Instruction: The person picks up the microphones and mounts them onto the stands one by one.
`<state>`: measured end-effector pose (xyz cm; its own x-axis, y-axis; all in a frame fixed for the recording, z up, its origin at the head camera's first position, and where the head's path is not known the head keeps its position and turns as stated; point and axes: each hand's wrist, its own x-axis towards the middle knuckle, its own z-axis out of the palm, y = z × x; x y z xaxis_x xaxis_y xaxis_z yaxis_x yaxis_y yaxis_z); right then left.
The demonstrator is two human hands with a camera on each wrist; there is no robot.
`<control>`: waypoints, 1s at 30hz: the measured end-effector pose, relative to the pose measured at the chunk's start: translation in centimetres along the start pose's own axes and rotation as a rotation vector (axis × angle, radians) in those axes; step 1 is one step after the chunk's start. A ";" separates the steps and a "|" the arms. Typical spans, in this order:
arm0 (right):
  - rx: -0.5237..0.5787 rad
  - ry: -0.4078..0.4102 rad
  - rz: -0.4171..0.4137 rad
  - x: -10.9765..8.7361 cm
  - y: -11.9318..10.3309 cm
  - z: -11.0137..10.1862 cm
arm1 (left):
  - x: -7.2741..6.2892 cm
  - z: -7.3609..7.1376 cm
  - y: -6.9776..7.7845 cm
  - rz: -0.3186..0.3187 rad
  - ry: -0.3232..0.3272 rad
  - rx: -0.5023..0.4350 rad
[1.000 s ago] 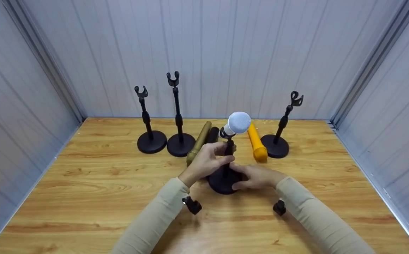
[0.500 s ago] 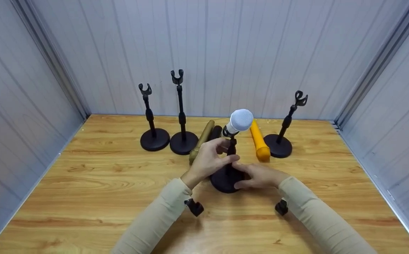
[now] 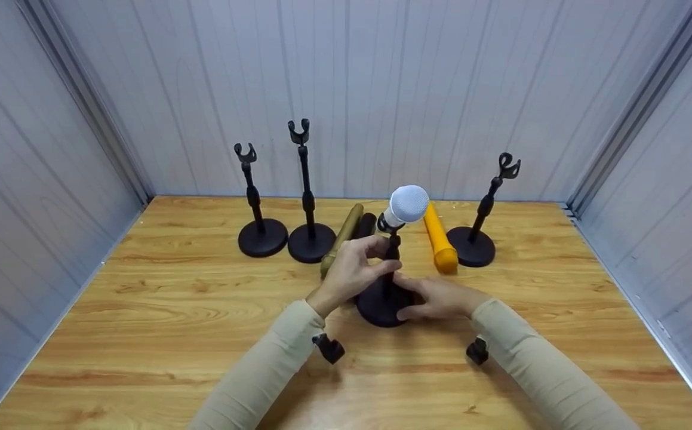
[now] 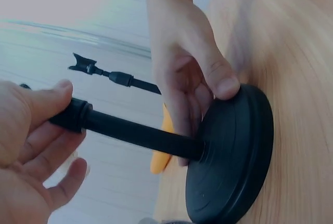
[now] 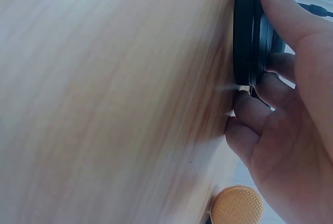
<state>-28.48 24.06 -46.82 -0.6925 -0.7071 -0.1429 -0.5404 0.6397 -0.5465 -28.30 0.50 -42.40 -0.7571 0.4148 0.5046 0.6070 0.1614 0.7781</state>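
A white microphone [image 3: 409, 203] with a round mesh head sits in the clip of a short black microphone stand [image 3: 378, 307] in the middle of the table. My left hand [image 3: 351, 272] grips the collar on its upright, thumb on one side and fingers on the other. In the left wrist view the bare pole [image 4: 145, 138] runs from that collar down to the round base. My right hand [image 3: 441, 297] holds the right edge of the base, thumb on its upper face. The right wrist view shows the base [image 5: 247, 37] edge-on, low along the wood.
Behind the hands lie a gold microphone [image 3: 346, 233], a black microphone [image 3: 367, 223] and an orange microphone [image 3: 439, 243]. Two clip stands, one short [image 3: 262, 237] and one tall [image 3: 311, 243], are at back left. Another stand [image 3: 471, 246] is at back right. Panel walls [image 3: 346, 95] enclose the table.
The head view has shifted a little, so the scene sits slightly further right than a second ago. Both hands keep their hold on the stand, with the left thumb shifting slightly.
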 end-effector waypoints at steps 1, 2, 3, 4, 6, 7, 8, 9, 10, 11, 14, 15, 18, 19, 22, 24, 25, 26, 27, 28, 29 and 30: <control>0.002 -0.002 -0.002 0.0 0.0 0.1 | 0.0 0.0 -0.1 0.000 -0.008 0.000; 0.006 -0.005 -0.004 0.0 0.1 0.1 | 0.0 -0.1 -0.1 0.002 -0.015 0.001; 0.009 -0.007 -0.008 0.0 0.1 0.2 | -0.1 -0.1 -0.1 0.006 -0.021 0.002; 0.010 -0.008 -0.013 0.1 0.1 0.2 | -0.1 -0.1 -0.2 0.008 -0.025 0.004; 0.006 -0.005 -0.021 0.1 0.2 0.2 | -0.1 -0.2 -0.2 0.014 -0.034 -0.009; 0.005 -0.003 -0.024 0.1 0.2 0.2 | -0.1 -0.2 -0.2 0.015 -0.036 -0.014; 0.004 -0.001 -0.026 0.1 0.2 0.2 | -0.1 -0.2 -0.2 0.014 -0.041 -0.022; 0.001 0.002 -0.028 0.1 0.2 0.1 | -0.1 -0.2 -0.3 0.014 -0.049 -0.018; -0.005 0.005 -0.028 0.1 0.2 0.1 | -0.1 -0.2 -0.3 0.011 -0.059 -0.004; -0.011 0.007 -0.027 0.1 0.2 0.1 | -0.1 -0.2 -0.2 0.008 -0.072 0.021; -0.018 0.005 -0.015 0.0 0.2 0.1 | -0.5 -0.3 -0.1 -0.008 -0.121 0.163; -0.022 0.004 -0.012 0.0 0.1 0.1 | -0.7 -0.4 -0.1 -0.014 -0.143 0.216; -0.022 0.001 -0.003 -0.1 0.1 0.1 | -1.1 -0.5 0.1 -0.032 -0.207 0.336; -0.024 0.004 -0.008 0.0 0.2 0.1 | -1.3 -0.5 0.2 -0.035 -0.230 0.371; -0.022 0.009 -0.023 0.0 0.3 0.2 | -1.7 -0.7 0.4 -0.028 -0.283 0.468; -0.023 0.011 -0.031 0.1 0.3 0.2 | -2.1 -0.8 0.6 -0.026 -0.314 0.545; -0.022 0.011 -0.032 0.1 0.3 0.2 | -2.3 -0.9 0.6 -0.030 -0.326 0.577; -0.022 0.009 -0.027 0.1 0.3 0.2 | -2.5 -0.9 0.6 -0.038 -0.338 0.605; -0.022 0.008 -0.022 0.1 0.3 0.1 | -2.7 -0.9 0.6 -0.051 -0.352 0.633; -0.022 0.009 -0.020 0.2 0.2 0.2 | -2.8 -0.9 0.6 -0.067 -0.366 0.659; -0.023 0.008 -0.019 0.2 0.2 0.2 | -3.0 -0.9 0.5 -0.086 -0.380 0.684; -0.024 0.009 -0.019 0.2 0.2 0.2 | -3.2 -0.9 0.5 -0.104 -0.394 0.707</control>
<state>-28.63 23.98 -47.11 -0.6864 -0.7163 -0.1256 -0.5644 0.6336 -0.5291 -25.86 -1.56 -43.30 -0.7573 0.6301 0.1716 0.6471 0.6887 0.3269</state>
